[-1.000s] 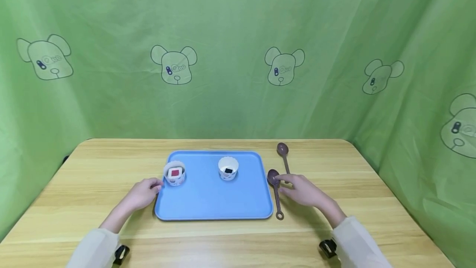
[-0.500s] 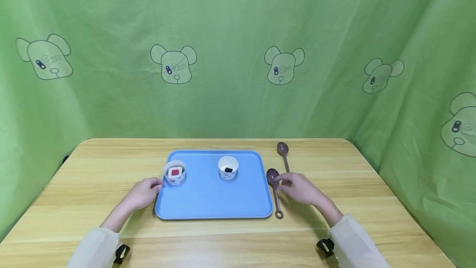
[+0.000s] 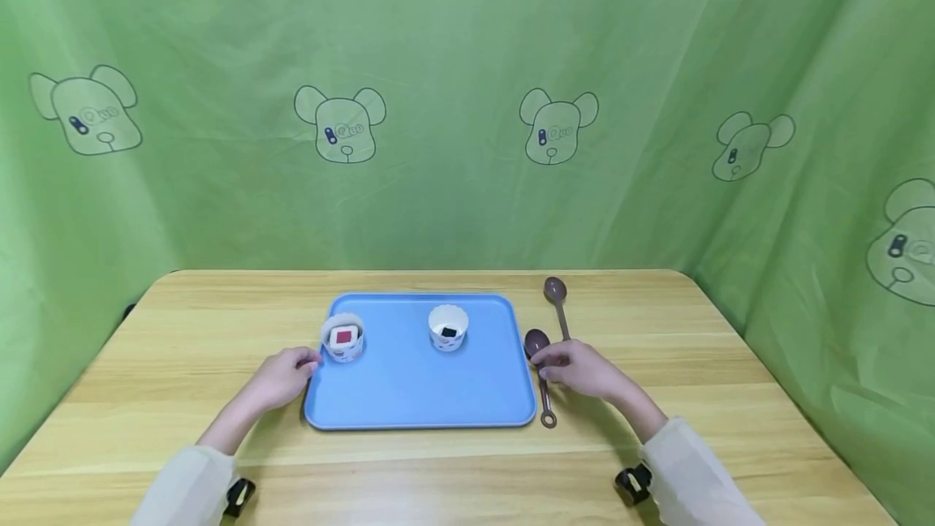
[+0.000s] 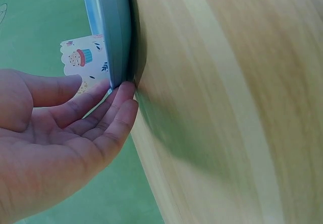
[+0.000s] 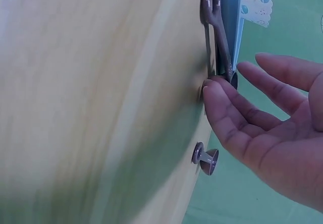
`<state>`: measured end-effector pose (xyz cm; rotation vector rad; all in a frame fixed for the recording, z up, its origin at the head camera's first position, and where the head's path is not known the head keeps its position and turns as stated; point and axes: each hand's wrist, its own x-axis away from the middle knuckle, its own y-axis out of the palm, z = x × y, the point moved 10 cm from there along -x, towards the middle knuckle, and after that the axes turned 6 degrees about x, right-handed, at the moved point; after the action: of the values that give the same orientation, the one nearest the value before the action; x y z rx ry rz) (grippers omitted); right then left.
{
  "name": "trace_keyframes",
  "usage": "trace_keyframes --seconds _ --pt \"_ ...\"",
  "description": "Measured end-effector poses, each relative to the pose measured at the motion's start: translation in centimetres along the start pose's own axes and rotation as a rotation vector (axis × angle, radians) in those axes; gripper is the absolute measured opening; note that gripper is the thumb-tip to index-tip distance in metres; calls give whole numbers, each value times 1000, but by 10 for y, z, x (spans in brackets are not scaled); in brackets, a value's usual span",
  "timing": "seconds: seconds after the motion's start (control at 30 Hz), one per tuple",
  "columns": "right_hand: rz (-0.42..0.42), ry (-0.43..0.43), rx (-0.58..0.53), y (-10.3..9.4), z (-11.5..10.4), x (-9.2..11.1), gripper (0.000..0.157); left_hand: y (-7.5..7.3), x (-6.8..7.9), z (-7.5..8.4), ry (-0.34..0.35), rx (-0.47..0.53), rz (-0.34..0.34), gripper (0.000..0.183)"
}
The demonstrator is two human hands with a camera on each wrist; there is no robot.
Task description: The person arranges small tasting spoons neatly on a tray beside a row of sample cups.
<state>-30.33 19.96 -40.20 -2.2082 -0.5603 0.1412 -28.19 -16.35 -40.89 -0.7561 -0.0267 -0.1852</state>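
Note:
A blue tray [image 3: 424, 396] lies on the table. My left hand [image 3: 285, 377] touches its left edge with the fingertips, thumb apart in the left wrist view. At the tray's right side my right hand [image 3: 584, 372] reaches over a brown spoon [image 3: 536, 341]. In the right wrist view, fingertips touch or nearly touch this spoon's handle [image 5: 219, 37], with the thumb spread away. On the tray stand two white patterned paper cups. The left cup [image 3: 342, 354] contains a white block with a red square [image 3: 343, 337]; the right cup [image 3: 448, 317] contains a small black piece [image 3: 449, 333].
A second brown spoon [image 3: 555, 291] lies farther back on the right, its handle end hidden behind my right hand. The wooden table [image 3: 438, 477] ends at a green curtain [image 3: 453, 217] behind and on the sides. Black wrist devices [image 3: 239, 497] sit under both sleeves.
My right hand has shifted slightly left and its fingers have come lower over the near spoon. That spoon has barely moved. The left hand, tray and cups stay in place.

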Motion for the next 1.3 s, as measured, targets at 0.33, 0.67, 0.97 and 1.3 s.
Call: trace_keyframes --seconds 0.33,0.67,0.97,1.3 --pt "-29 37 -87 4 3 -1 20 0 -1 -1 4 3 6 27" --pt "-33 47 -108 7 5 -1 18 0 -1 -2 4 1 10 27" --pt "-29 69 -112 9 7 0 17 0 0 -2 19 3 25 26" --pt "21 56 -72 6 10 -1 16 0 0 -1 32 -1 36 26"
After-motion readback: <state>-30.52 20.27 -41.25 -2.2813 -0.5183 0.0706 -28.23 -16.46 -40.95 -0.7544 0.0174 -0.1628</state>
